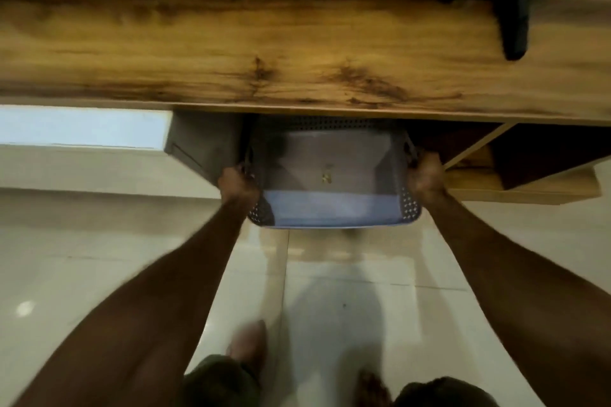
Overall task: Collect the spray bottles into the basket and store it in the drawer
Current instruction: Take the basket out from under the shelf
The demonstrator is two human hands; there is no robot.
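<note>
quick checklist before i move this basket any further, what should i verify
1. Left hand gripping the basket: ok, fingers curled on its left rim.
2. Right hand gripping: ok, closed on the right rim.
3. Basket level: ok, it looks roughly flat between the hands.
4. Spray bottles inside: not ok, the bare floor of the basket shows and no bottles are visible.
5. Clearance from the wooden top: cannot tell, the far end of the basket sits under its edge.
6. Grey drawer beside the basket: cannot tell whether there is room, the view is blurred.
</note>
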